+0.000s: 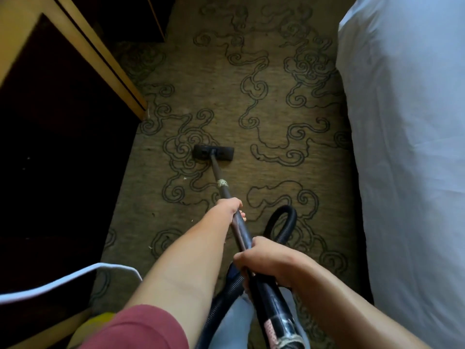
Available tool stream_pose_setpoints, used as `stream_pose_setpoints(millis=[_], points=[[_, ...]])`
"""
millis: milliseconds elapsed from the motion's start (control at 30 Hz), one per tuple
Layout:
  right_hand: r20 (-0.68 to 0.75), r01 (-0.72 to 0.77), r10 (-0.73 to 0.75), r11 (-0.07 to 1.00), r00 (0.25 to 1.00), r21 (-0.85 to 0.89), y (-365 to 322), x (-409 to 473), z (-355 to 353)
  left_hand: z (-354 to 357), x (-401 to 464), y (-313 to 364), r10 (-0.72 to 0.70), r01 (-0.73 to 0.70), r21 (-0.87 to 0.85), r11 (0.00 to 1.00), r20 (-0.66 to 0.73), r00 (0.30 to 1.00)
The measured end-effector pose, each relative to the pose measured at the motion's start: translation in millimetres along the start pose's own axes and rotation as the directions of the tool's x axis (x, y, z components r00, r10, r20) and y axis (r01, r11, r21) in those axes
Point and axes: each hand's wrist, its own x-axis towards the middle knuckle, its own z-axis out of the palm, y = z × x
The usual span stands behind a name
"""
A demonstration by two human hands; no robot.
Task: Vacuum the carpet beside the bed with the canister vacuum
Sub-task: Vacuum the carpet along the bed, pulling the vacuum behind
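Head view, looking down the strip of patterned carpet (264, 102) between a wooden cabinet (75, 59) on the left and the white-sheeted bed (407, 147) on the right.

Floor nozzle (214, 152) flat on the carpet, nearer the cabinet side, well apart from the bed. Dark wand (221, 182) running back from it toward the body, a pale band of tape wrapped round it partway up.

Left hand (230, 206) forward on the wand, fingers wrapped round it. Right hand (266, 260) closer in, clenched round the upper end where wand meets ribbed hose (284, 220). Hose looping out to the right on the carpet, then trailing back down beside the legs. White cable (75, 275) arcing in at lower left. Canister itself not in view.

A few pale specks of lint on the carpet near the cabinet, left of the wand.

Probably mid-stroke. To do it well: nozzle kept flat, slow overlapping passes, working across from the cabinet edge to the bed edge. Left hand best for steering, right for push and pull. Worth minding the hose loop and white cable underfoot, and the bed sheet near the nozzle mouth.
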Motion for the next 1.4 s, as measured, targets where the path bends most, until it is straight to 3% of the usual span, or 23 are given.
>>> stream_pose_setpoints(millis=[233, 467, 867, 1067, 1400], points=[[0.078, -0.014, 0.029, 0.982, 0.997, -0.189, 50, -8, 40, -20, -10, -85, -0.082, 0.079, -0.061, 0.995, -0.058, 0.995], [0.101, 0.003, 0.037, 0.929, 0.994, -0.369, 145, -33, 45, 23, -51, -176, -0.12, 0.118, -0.142, 0.983, -0.011, 0.993], [0.113, -0.025, 0.074, 0.922, 0.991, -0.388, 349, -95, 45, 136, -129, -346, -0.216, 0.205, -0.319, 0.925, 0.001, 0.976], [0.02, -0.01, 0.019, 0.936, 1.0, -0.353, 378, -118, 47, 155, -155, -369, -0.198, 0.156, -0.436, 0.886, -0.053, 0.979], [-0.019, 0.034, -0.046, 0.914, 0.999, -0.405, 385, -160, 56, 142, -203, -362, -0.107, 0.08, -0.455, 0.887, -0.034, 0.994]])
